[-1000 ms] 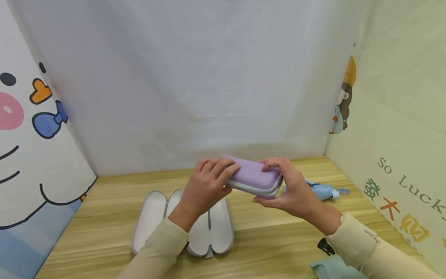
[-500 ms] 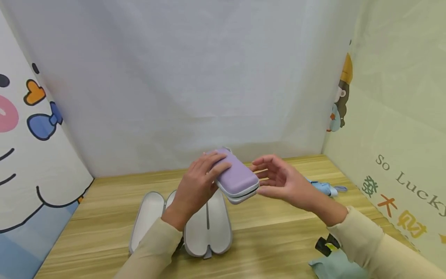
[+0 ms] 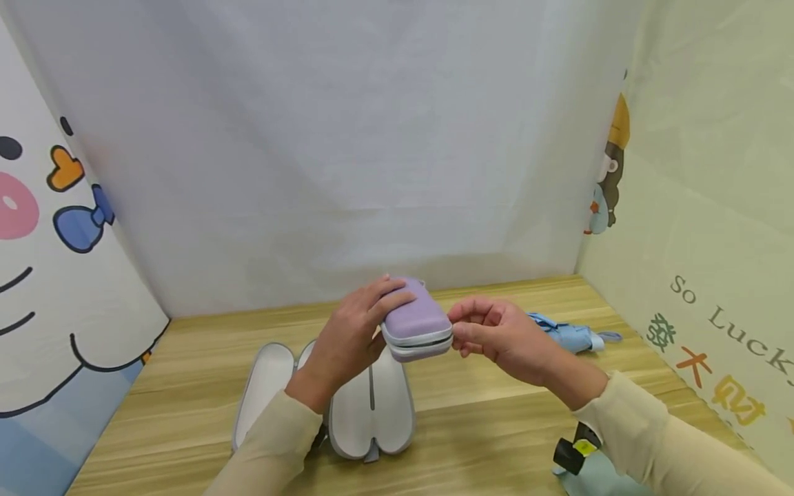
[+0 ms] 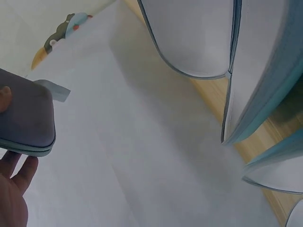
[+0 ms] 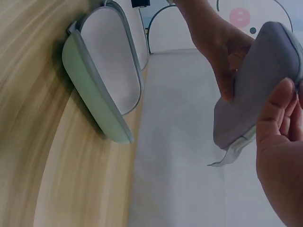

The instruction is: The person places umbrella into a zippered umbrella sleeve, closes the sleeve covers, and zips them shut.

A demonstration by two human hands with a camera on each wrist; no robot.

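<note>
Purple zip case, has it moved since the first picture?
Yes: in the head view, the purple zip case has shifted left, away from the blue folded umbrella, and turned.

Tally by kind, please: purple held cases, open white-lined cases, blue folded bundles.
Purple held case: 1
Open white-lined cases: 2
Blue folded bundle: 1
Total: 4

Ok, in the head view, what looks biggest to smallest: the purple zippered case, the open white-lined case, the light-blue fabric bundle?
1. Open white-lined case, partly hidden by the left arm
2. Purple zippered case
3. Light-blue fabric bundle, partly hidden by the right hand
</note>
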